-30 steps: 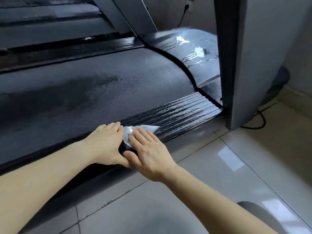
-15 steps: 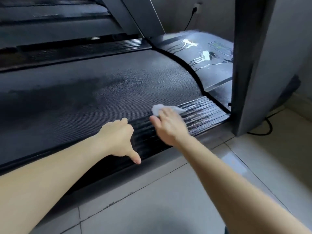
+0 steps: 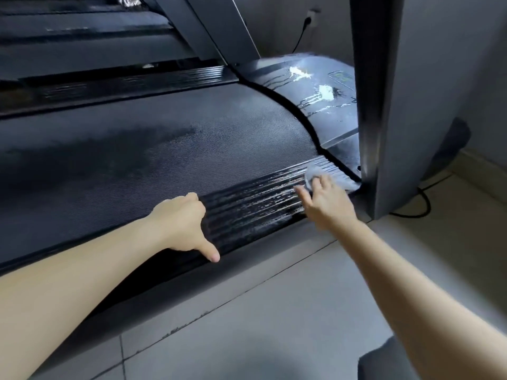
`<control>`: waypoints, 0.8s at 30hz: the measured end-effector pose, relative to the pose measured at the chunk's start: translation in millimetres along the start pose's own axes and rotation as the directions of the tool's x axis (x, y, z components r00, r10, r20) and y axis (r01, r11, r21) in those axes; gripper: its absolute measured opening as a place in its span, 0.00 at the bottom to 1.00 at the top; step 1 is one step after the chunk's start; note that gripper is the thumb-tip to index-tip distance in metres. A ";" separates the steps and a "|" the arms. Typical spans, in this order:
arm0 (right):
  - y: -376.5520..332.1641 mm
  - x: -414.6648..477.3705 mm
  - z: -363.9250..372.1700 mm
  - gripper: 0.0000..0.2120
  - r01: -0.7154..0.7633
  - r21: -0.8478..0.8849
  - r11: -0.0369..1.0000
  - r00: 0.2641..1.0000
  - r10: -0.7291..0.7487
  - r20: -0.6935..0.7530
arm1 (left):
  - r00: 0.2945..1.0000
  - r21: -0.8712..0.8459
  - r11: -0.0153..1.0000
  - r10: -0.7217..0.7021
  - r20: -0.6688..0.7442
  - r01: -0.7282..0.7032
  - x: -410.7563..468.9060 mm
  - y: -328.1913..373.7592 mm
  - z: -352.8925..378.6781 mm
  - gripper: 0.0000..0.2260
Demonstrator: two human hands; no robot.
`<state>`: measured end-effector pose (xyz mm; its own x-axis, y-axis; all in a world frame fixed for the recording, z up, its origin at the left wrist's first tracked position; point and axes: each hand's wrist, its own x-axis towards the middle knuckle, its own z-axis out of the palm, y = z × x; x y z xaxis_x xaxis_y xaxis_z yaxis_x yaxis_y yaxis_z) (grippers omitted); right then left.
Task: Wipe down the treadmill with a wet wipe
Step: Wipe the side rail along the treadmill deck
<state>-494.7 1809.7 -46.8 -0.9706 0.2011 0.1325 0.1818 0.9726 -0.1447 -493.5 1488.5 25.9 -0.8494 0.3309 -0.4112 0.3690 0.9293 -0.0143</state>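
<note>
The black treadmill belt [image 3: 164, 149] fills the left and middle of the head view. Its ribbed side rail [image 3: 252, 207] runs along the near edge and shines with wet streaks. My right hand [image 3: 326, 201] presses a white wet wipe [image 3: 311, 174] flat onto the far end of that rail, close to the grey upright [image 3: 397, 105]; both are motion-blurred. My left hand [image 3: 183, 223] rests on the rail further left, fingers curled in, thumb pointing down over the edge, holding nothing.
The glossy motor cover [image 3: 323, 94] beyond the belt shows wet smears. A black cable [image 3: 419, 209] loops on the tiled floor [image 3: 274, 311] behind the upright, and a plug sits in a wall socket [image 3: 310, 19]. A dark rounded object [image 3: 384, 360] lies at the bottom right.
My right hand has slid the wipe rightward along the rail, from beside my left hand to the upright. My left hand let go of the wipe and curled its fingers.
</note>
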 end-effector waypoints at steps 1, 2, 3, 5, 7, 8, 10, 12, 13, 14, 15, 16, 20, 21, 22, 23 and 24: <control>-14.6 -20.1 1.4 0.41 0.031 0.019 0.999 0.999 -0.030 -0.032 | 1.000 -0.003 1.000 -0.001 0.001 0.001 -0.1 -0.3 -0.2 0.48; -33.1 -40.2 3.4 0.37 0.091 0.073 0.993 0.995 -0.087 -0.057 | 1.000 -0.004 1.000 -0.001 0.000 0.001 -0.4 0.1 -0.7 0.48; -54.1 -60.7 4.2 0.32 0.165 0.136 0.977 0.985 -0.157 -0.071 | 1.000 -0.003 1.000 -0.001 -0.001 0.001 -0.4 0.3 -1.1 0.49; -94.2 -97.3 7.1 0.27 0.379 0.168 0.910 0.925 -0.365 -0.109 | 1.000 0.006 1.000 0.001 0.003 -0.001 -1.3 2.4 -2.3 0.51; -111.2 -121.4 7.2 0.28 0.552 0.139 0.822 0.834 -0.546 -0.081 | 1.000 0.013 1.000 0.000 0.001 0.000 -2.1 2.5 -2.8 0.51; -103.0 -122.0 8.7 0.27 0.593 0.135 0.794 0.805 -0.588 -0.078 | 1.000 0.013 1.000 0.001 0.004 -0.001 -2.5 2.4 -2.8 0.51; -71.3 -110.8 11.6 0.25 0.563 0.107 0.819 0.826 -0.554 -0.104 | 1.000 0.002 1.000 0.006 0.012 -0.006 -1.9 3.2 -3.1 0.52; -25.2 -86.1 17.5 0.24 0.377 0.101 0.921 0.923 -0.364 -0.126 | 1.000 -0.014 1.000 0.004 0.021 -0.004 -1.6 4.1 -3.2 0.52; -3.7 -73.4 17.6 0.24 0.251 0.111 0.962 0.962 -0.236 -0.134 | 1.000 -0.021 1.000 0.001 0.025 -0.001 -1.0 4.2 -3.0 0.53; 12.5 -62.5 18.4 0.25 0.130 0.120 0.984 0.984 -0.113 -0.135 | 1.000 -0.025 1.000 -0.003 0.027 0.004 -1.1 4.0 -3.1 0.54; 20.6 -54.7 19.0 0.28 0.025 0.151 0.988 0.991 -0.004 -0.135 | 1.000 -0.025 1.000 -0.005 0.026 0.006 -1.3 3.7 -3.0 0.54; 20.3 -49.4 20.7 0.31 -0.060 0.206 0.977 0.986 0.090 -0.139 | 1.000 -0.024 1.000 -0.008 0.024 0.008 -1.4 3.2 -2.8 0.54; -46.9 -64.2 22.7 0.35 -0.228 0.601 0.766 0.901 0.400 -0.168 | 1.000 -0.013 1.000 -0.009 0.015 0.009 -0.2 3.6 -1.2 0.52; -72.0 -73.6 22.8 0.37 -0.228 0.701 0.676 0.870 0.464 -0.164 | 1.000 -0.011 1.000 -0.010 0.012 0.010 0.4 4.2 -1.1 0.51; -97.2 -83.8 23.5 0.40 -0.236 0.783 0.576 0.842 0.523 -0.131 | 1.000 -0.010 1.000 -0.012 0.010 0.012 0.5 4.3 -1.2 0.50; -121.0 -94.4 24.0 0.42 -0.247 0.842 0.480 0.827 0.557 -0.074 | 1.000 -0.008 1.000 -0.014 0.010 0.014 0.7 4.2 -1.2 0.49; -142.6 -106.2 27.9 0.43 -0.240 0.876 0.418 0.831 0.555 -0.037 | 1.000 -0.006 1.000 -0.019 0.011 0.019 0.8 3.5 -1.0 0.49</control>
<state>-422.0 1646.3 -67.6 -0.6999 0.7112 0.0664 0.1702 0.2563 -0.9515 -493.3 1492.2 26.4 -0.8519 0.3116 -0.4210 0.3506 0.9364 -0.0164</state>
